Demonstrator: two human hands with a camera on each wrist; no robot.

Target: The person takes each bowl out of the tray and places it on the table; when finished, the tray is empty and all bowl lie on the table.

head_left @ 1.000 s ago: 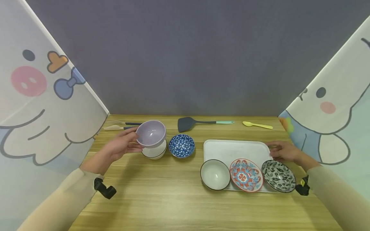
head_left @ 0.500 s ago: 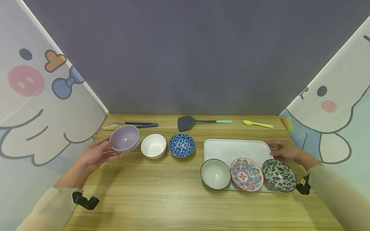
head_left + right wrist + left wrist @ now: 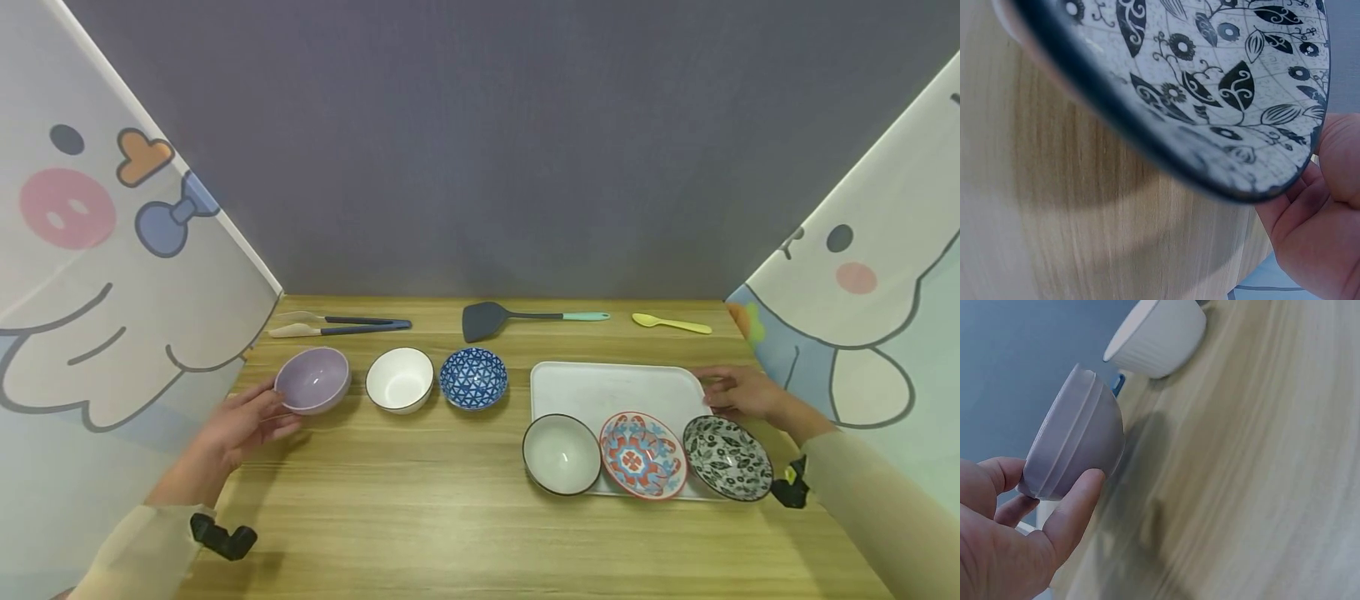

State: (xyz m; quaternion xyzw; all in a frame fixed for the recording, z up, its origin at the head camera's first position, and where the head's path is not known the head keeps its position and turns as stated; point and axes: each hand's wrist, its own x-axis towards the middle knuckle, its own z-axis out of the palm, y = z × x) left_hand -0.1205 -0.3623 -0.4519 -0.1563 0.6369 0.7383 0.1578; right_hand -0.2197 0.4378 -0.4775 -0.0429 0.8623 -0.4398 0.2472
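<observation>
My left hand [image 3: 243, 421] pinches a lilac bowl [image 3: 313, 381] at the left of the table, thumb and fingers at its rim and side. In the left wrist view this bowl [image 3: 1075, 434] is low over or on the table; which of the two, I cannot tell. My right hand [image 3: 738, 392] is at the right end of a white tray [image 3: 615, 383], fingers by its edge. In the right wrist view a black-and-white leaf-patterned bowl [image 3: 1229, 87] hides the fingertips of that hand [image 3: 1316, 231].
Beside the lilac bowl stand a white bowl [image 3: 400, 380] and a blue triangle-patterned bowl [image 3: 473, 378]. Along the tray's front sit a dark-rimmed white bowl [image 3: 562, 454] and a red-and-blue one [image 3: 642, 455]. Tongs [image 3: 360, 326], a spatula [image 3: 487, 320] and a yellow spoon [image 3: 671, 323] lie behind.
Carried by the left hand, the lilac bowl has moved left from over the white bowl, then down beside it. The right hand stays at the tray.
</observation>
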